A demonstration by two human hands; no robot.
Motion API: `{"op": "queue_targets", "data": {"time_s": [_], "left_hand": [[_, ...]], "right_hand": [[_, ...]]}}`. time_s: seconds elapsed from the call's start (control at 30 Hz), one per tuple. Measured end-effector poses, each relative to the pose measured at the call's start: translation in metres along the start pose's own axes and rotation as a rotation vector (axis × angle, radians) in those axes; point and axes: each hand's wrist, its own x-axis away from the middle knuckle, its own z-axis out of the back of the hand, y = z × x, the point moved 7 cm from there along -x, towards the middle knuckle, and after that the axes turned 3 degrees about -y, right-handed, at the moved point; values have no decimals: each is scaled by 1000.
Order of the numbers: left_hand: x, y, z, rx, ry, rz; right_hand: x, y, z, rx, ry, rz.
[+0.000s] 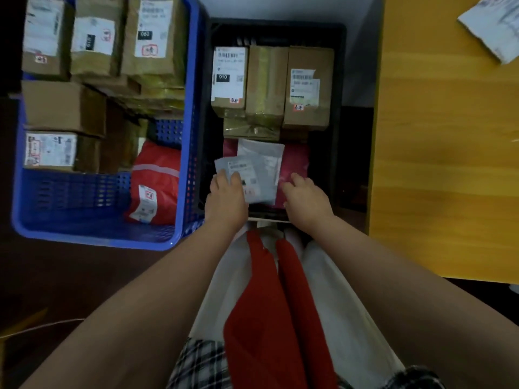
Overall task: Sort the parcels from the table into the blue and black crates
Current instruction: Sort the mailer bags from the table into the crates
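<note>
The black crate [341,80] stands in the middle with cardboard boxes [309,88] at its far end and flat bags at its near end. My left hand [226,199] rests on a grey mailer bag [259,178] with a white label, its fingers on the bag's left edge. My right hand [306,200] lies with fingers spread on a dark red bag [295,164] just right of the grey one. Another pale grey bag [261,150] lies behind. The blue crate [188,113] at the left holds several cardboard boxes and a red bag [157,181].
A yellow wooden table [449,164] runs along the right side, with a white parcel [494,26] at its far right corner. My lap with red and white cloth is below the crates. The floor at the left is dark.
</note>
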Motion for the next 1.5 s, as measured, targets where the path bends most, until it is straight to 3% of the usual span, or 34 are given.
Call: {"op": "queue_targets", "data": {"time_s": [0.27, 0.47, 0.67, 0.9, 1.17, 1.23, 1.37, 1.5], "left_hand": [[-6, 86, 23, -64, 61, -286], [-5, 206, 43, -153, 157, -557], [-13, 335, 46, -206, 173, -689], [-47, 442, 51, -224, 94, -668], [-106, 538, 86, -278, 139, -573], [-118, 555, 90, -292, 120, -541], [-140, 560, 87, -269, -32, -419], [-144, 552, 84, -300, -70, -445]], "right_hand": [[29, 65, 46, -19, 208, -114], [58, 143, 83, -109, 319, -226], [82, 254, 113, -193, 356, -321], [80, 368, 148, -223, 411, -412], [51, 474, 203, -283, 560, -545], [45, 497, 205, -300, 525, -587], [34, 515, 183, -336, 303, -570], [32, 498, 172, -327, 294, -538]]}}
